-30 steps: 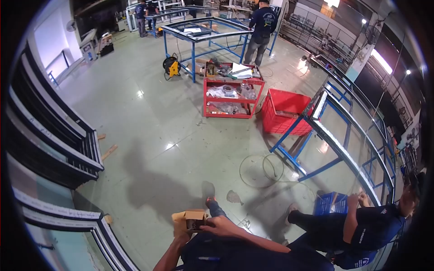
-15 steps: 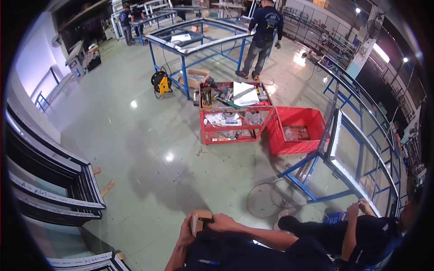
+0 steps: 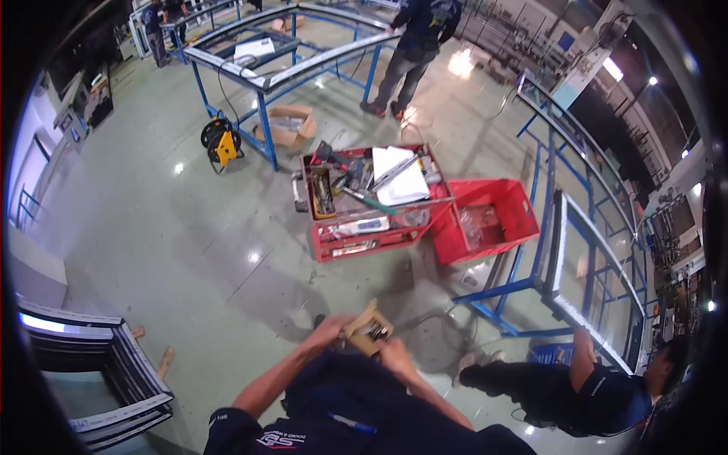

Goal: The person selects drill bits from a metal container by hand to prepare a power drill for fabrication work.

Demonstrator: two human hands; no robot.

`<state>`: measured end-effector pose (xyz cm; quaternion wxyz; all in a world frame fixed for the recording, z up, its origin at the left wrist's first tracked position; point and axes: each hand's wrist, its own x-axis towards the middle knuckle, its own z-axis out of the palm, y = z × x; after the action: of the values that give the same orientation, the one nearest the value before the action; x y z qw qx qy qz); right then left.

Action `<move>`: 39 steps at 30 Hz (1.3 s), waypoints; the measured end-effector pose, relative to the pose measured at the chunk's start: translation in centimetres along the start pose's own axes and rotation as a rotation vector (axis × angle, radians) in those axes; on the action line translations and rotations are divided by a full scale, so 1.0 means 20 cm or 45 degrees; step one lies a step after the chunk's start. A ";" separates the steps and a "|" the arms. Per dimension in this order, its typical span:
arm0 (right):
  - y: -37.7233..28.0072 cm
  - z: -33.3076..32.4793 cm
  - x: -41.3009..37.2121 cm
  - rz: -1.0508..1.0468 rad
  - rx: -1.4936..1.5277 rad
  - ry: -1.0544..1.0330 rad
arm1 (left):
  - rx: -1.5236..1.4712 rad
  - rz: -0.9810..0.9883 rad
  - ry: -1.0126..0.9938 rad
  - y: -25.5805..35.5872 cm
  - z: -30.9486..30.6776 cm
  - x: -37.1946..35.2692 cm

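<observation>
In front of my chest is a small open cardboard box point(image 3: 358, 341), tilted so its inside faces up. Small dark, shiny pieces point(image 3: 375, 331) lie in it, too small to name surely. My left hand point(image 3: 331, 334) is closed on the box's left side. At its lower right edge, my right hand point(image 3: 394, 358) is closed, its fingertips partly hidden against the box. A pen point(image 3: 353, 423) is clipped to my dark shirt.
Ahead stands a red tool cart point(image 3: 364, 246), with a red crate point(image 3: 485, 250) beside it. Blue-legged frame stands point(image 3: 265, 129) are behind and to the right. Stacked window frames point(image 3: 114, 402) lean at left. A co-worker point(image 3: 584, 390) is close on my right; another person point(image 3: 413, 61) stands farther off.
The view has tipped down and shifted. The box has turned and now shows its open inside and contents. My arms are spread wider, and the co-worker at right has moved lower in view.
</observation>
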<state>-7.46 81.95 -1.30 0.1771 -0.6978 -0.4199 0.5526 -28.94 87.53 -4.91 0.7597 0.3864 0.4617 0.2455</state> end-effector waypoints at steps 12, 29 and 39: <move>-0.44 -0.26 0.71 0.341 0.580 0.223 | 0.719 0.671 0.352 0.89 -0.91 0.71; -0.83 -0.21 1.16 0.603 0.844 0.716 | 2.822 0.607 0.289 1.09 -1.53 2.92; -1.08 0.21 1.59 0.639 1.031 0.824 | 2.153 0.457 -0.400 1.87 -1.90 2.56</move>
<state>-18.56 118.61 -7.15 0.4130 -0.7863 0.0790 0.4527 -40.30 160.29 -11.05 0.2236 0.9160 0.3111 -0.1191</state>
